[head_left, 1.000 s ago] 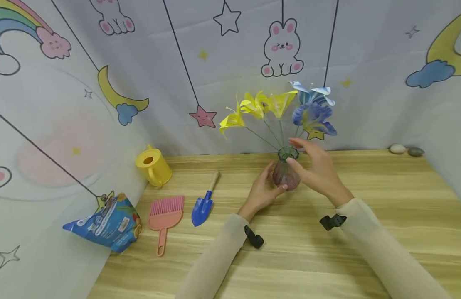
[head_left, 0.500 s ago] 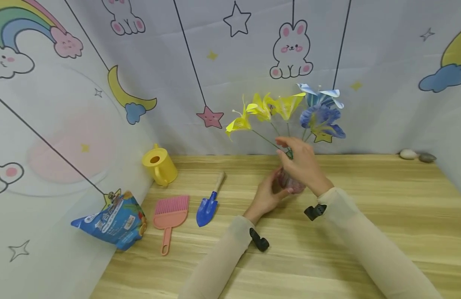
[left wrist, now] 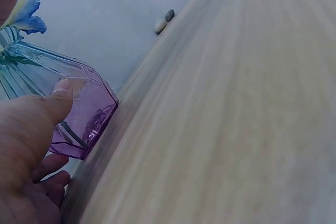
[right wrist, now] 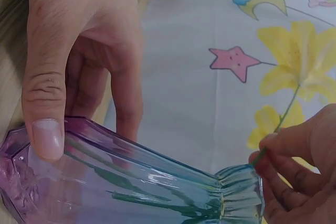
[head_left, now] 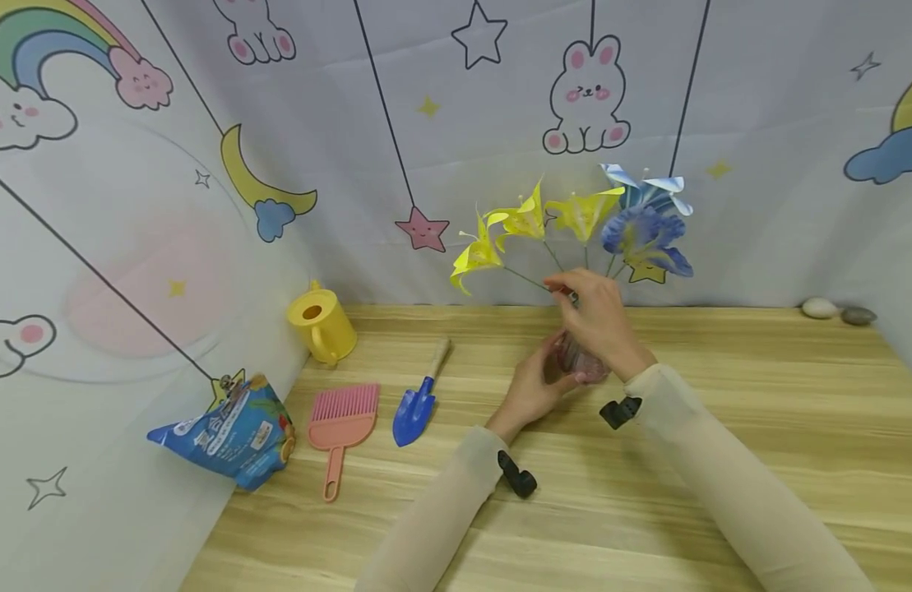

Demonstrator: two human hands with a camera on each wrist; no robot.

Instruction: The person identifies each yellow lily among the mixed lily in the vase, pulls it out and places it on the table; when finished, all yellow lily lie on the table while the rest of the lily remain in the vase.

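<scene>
The right hand [head_left: 599, 321], its fingers spread beside the vase's rim a second ago, now covers the mouth; in the right wrist view its thumb and fingers pinch one green stem [right wrist: 286, 114] that runs up to a yellow flower [right wrist: 299, 59]. A gap also shows now between the middle and right-hand yellow blooms, which overlapped before. The work in hand seems, then, to have passed to how these stems sit. The left hand [head_left: 533, 386] grips the vase [head_left: 581, 366] low down, thumb against one wall, fingers behind, as it did earlier. The vase stands about upright near the back of the table [head_left: 722, 370]; its see-through glass shows green stems inside, with three yellow flowers and blue flowers [head_left: 644, 234] above. The yellow watering can [head_left: 330, 329] shows a dark hole on top, its contents hidden; what the blue bag [head_left: 241, 436] holds cannot be told.
</scene>
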